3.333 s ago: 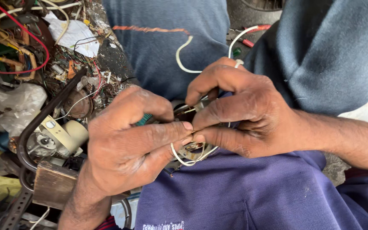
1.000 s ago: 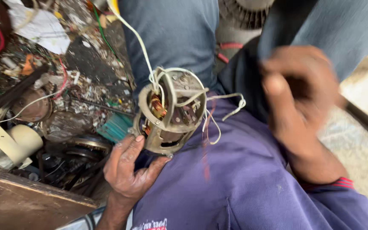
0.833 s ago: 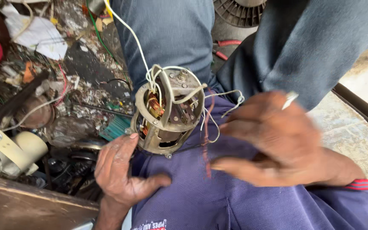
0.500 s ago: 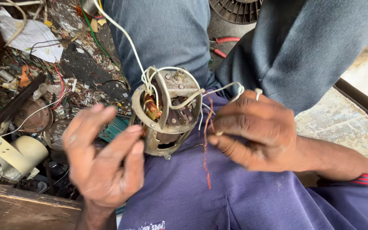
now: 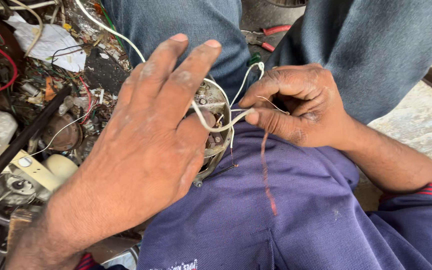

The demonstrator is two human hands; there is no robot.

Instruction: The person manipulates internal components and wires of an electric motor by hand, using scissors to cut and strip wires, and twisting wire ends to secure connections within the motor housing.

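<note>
While the left hand (image 5: 146, 145) lies spread over the round metal motor (image 5: 215, 131) on the lap, the right hand (image 5: 296, 107) pinches a white wire (image 5: 226, 125) beside it. It looks like wire-sorting; next, I think, comes a gentle, steady pull.

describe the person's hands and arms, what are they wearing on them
Both hands are bare, with no gloves, rings or watch in view. The left hand is dusty, with grime on knuckles and nails. The right hand looks smudged too. The right arm ends in a purple sleeve with a red-striped cuff. A bit of red shows near the left wrist.
</note>
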